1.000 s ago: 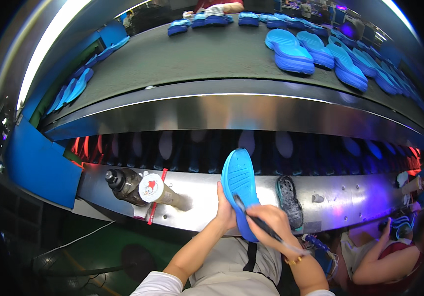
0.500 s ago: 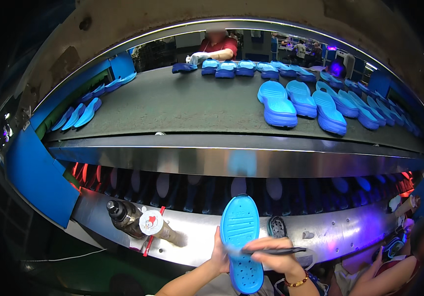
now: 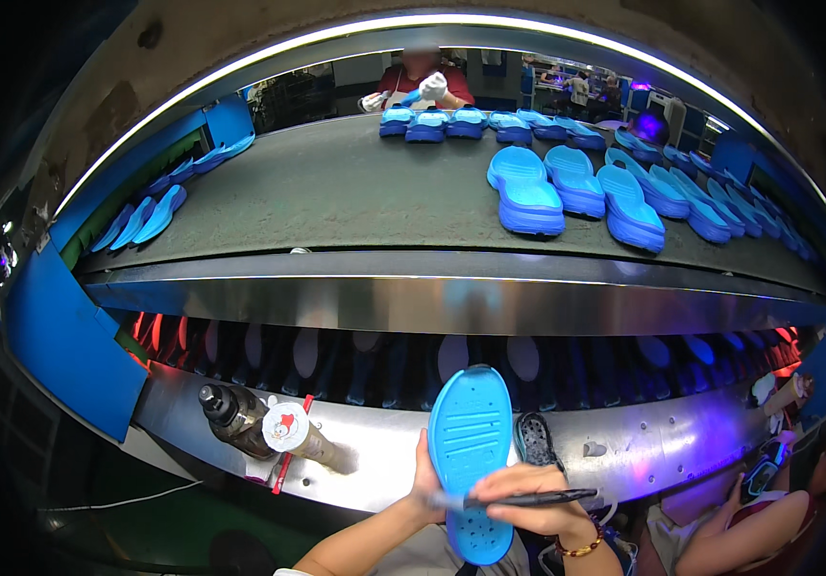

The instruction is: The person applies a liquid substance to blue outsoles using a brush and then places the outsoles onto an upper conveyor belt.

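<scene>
My left hand (image 3: 425, 488) is closed round the left edge of a bright blue shoe sole (image 3: 471, 422), held upright in front of me. The sole has raised ridges across its middle and small holes lower down. My right hand (image 3: 536, 492), with a beaded bracelet at its wrist, pinches a brush (image 3: 559, 498) by its slim black handle. Its blurred tip lies over the lower middle of the sole. Just behind, on the metal ledge, a dark shoe piece with holes (image 3: 534, 440) is partly hidden by the sole.
A dark pump bottle (image 3: 230, 415) and a lidded cup (image 3: 296, 432) stand left on the metal ledge (image 3: 384, 470). Beyond, a conveyor belt (image 3: 336, 197) carries several blue soles (image 3: 525, 192). A gloved co-worker (image 3: 423, 86) sits across; another person's arm (image 3: 735, 538) shows at right.
The brush tip has shifted slightly left and down across the sole. Across the belt, the co-worker has lifted a blue piece off it. The whole view has tilted a little.
</scene>
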The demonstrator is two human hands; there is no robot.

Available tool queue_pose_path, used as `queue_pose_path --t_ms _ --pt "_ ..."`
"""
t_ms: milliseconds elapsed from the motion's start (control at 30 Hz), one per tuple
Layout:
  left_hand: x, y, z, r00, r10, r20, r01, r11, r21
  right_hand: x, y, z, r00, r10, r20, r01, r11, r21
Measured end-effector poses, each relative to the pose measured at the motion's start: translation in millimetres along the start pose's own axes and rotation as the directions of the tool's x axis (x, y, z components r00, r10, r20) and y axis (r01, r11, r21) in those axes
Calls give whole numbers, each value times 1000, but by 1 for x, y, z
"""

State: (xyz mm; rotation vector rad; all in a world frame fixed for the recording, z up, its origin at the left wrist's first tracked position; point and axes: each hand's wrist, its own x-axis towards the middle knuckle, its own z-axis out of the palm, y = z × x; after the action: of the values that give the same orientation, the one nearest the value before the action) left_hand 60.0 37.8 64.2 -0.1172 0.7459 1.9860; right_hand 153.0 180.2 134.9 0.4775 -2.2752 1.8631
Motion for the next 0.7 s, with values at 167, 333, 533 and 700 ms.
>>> queue_pose_path --t_ms 167,333,533,700 --pt "-1 1 15 987 29 159 -28 1000 -8 -1 17 -14 945 28 -327 -18 999 35" --pt "6 9 18 985 107 137 -106 994 -11 -4 5 -22 988 -59 -142 88 975 205" --pt "20 14 23 913 207 352 -192 978 -76 -6 -5 -23 994 -86 71 86 996 4" --pt "25 23 23 850 458 261 -430 888 -162 -9 5 -22 990 -120 -79 94 958 -271"
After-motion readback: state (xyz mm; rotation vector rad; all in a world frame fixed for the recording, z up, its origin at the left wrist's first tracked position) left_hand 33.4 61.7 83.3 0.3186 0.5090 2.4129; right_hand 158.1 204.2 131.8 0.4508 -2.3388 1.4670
